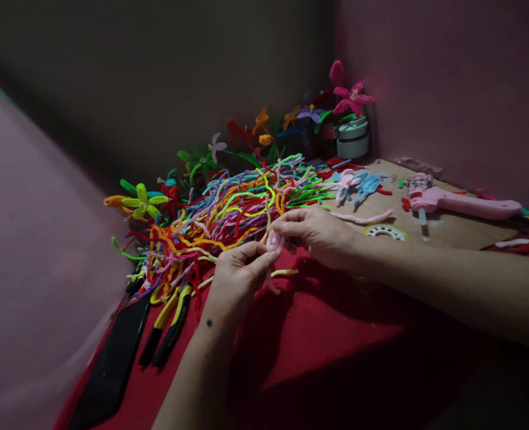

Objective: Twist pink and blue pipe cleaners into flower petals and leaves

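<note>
A small coiled piece of pale pink pipe cleaner (274, 241) is pinched between my two hands, with a loose end hanging below it. My left hand (242, 269) grips it from the lower left, thumb and fingers together. From the upper right, my right hand (320, 234) holds it with thumb and forefinger closed. Just behind the hands lies a large heap of coloured pipe cleaners (233, 209). A pale yellow strand (285, 272) rests on the red table surface (318, 346) below the right hand.
Yellow-and-black pliers (170, 325) and a black flat object (112, 364) lie at the left. On brown board (461, 233) at the right are a pink glue gun (466, 202) and a white ring (385, 232). Pipe-cleaner flowers (353, 98) stand at the back.
</note>
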A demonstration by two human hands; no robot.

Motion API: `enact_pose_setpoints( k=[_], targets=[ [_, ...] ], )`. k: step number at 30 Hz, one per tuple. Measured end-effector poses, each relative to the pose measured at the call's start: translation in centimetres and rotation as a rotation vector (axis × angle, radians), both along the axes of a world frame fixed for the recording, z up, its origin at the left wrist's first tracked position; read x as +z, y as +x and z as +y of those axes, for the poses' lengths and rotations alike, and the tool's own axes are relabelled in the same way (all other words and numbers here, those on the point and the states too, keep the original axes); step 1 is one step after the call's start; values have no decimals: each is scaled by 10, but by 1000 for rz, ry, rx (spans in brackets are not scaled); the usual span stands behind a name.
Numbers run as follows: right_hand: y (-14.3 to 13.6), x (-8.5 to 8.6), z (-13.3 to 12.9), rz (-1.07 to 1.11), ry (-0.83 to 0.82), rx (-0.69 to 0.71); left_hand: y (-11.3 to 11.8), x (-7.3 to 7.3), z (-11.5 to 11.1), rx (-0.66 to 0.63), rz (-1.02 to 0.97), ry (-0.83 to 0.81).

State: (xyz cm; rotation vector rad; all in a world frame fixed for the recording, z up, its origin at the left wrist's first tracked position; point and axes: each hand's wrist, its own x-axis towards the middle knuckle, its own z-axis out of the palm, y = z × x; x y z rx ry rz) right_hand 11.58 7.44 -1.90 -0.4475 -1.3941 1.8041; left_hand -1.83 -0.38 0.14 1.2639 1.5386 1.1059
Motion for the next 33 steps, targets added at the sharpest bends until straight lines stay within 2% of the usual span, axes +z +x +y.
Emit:
enact_pose_setpoints(
  k=[4,8,11,16,20,27,33],
  targets=[
    [-1,1,-1,-38,-35,-69,1,1,1,-21,3,-45],
    [-3,-3,-1,-30,0,-77,1,1,3,-26,-26,-114],
    [-3,-5,1,-4,8,-61,1,0,3,-7,-107,-74],
    [-3,-5,2,48,-40,58,2,0,3,26,-174,-10],
    [-4,-5,4,38,-139,38,5,0,2,34,-166,35],
    [-2,-5,4,-17,-170,-20,9,-6,0,134,120,178],
    [-1,-3,2,-129,-127,-85,3,-12,3,55,348,223]
  ],
)
